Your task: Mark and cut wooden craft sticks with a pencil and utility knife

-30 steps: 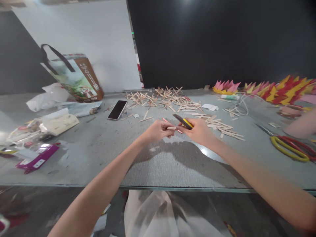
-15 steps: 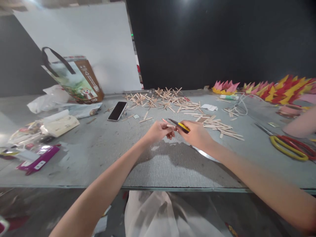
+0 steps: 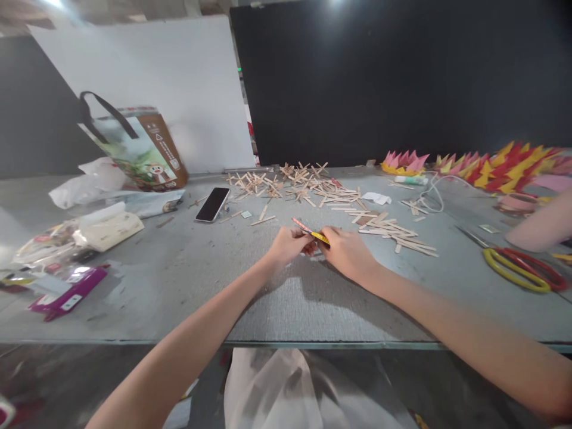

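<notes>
My right hand point(image 3: 351, 253) is closed around a yellow-and-black utility knife point(image 3: 320, 238), whose front end lies against my left fingers. My left hand point(image 3: 288, 245) pinches a thin reddish-pink stick point(image 3: 300, 224) that juts out past the fingertips, beside the knife. Both hands meet just above the grey table point(image 3: 187, 280); the fingers partly hide where stick and blade come together. Beyond them lies a loose pile of wooden craft sticks point(image 3: 322, 189), with more craft sticks point(image 3: 397, 231) spread out to the right of my right hand.
To the left are a phone point(image 3: 212, 205), a printed carrier bag point(image 3: 143, 152) and a purple packet point(image 3: 71, 293). Large scissors point(image 3: 513, 269) lie at the right, near another person's arm point(image 3: 543, 225). Folded paper flowers point(image 3: 504, 167), a glue stick point(image 3: 411, 180) and a white cable point(image 3: 438, 193) are behind.
My right hand has shifted slightly left and turned the knife, so its dark blade no longer stands clear and lies along the stick. My left hand keeps its pinch.
</notes>
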`<state>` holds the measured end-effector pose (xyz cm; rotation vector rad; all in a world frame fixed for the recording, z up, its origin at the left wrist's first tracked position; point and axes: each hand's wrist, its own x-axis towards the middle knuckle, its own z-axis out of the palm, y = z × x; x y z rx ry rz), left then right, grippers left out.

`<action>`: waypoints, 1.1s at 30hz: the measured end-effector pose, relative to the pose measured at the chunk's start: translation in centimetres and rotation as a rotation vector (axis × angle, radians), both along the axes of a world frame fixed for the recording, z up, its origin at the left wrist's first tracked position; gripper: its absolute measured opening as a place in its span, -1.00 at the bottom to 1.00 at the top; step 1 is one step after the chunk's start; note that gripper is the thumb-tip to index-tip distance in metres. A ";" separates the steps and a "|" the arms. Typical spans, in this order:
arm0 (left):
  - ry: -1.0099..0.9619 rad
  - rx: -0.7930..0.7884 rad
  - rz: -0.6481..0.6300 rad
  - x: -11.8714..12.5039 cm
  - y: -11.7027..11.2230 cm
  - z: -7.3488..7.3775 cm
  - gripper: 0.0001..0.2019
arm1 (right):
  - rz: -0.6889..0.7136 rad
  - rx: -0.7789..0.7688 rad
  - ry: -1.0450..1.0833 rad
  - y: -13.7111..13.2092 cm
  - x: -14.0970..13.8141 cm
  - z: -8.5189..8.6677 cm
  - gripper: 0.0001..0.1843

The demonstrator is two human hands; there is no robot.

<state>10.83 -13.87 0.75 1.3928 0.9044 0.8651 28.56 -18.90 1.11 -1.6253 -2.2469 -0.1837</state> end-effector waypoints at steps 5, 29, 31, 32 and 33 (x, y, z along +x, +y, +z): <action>-0.009 -0.009 -0.018 0.1 -0.1 -0.1 -0.77 | 0.001 -0.014 0.016 0.3 0.2 -0.4 -0.86; -0.182 0.220 -0.065 -1.7 1.0 0.7 -0.75 | 0.091 -0.417 0.978 0.8 1.2 0.5 -0.57; -0.209 0.273 -0.061 -1.5 0.9 0.8 -0.69 | 0.091 -0.423 0.973 0.6 1.1 0.5 -0.57; -0.220 0.291 -0.068 -1.5 0.8 0.8 -0.67 | 0.090 -0.421 0.969 0.5 1.0 0.6 -0.57; -0.227 0.302 -0.080 -1.5 0.8 0.8 -0.66 | 0.090 -0.416 0.967 0.5 1.0 0.6 -0.58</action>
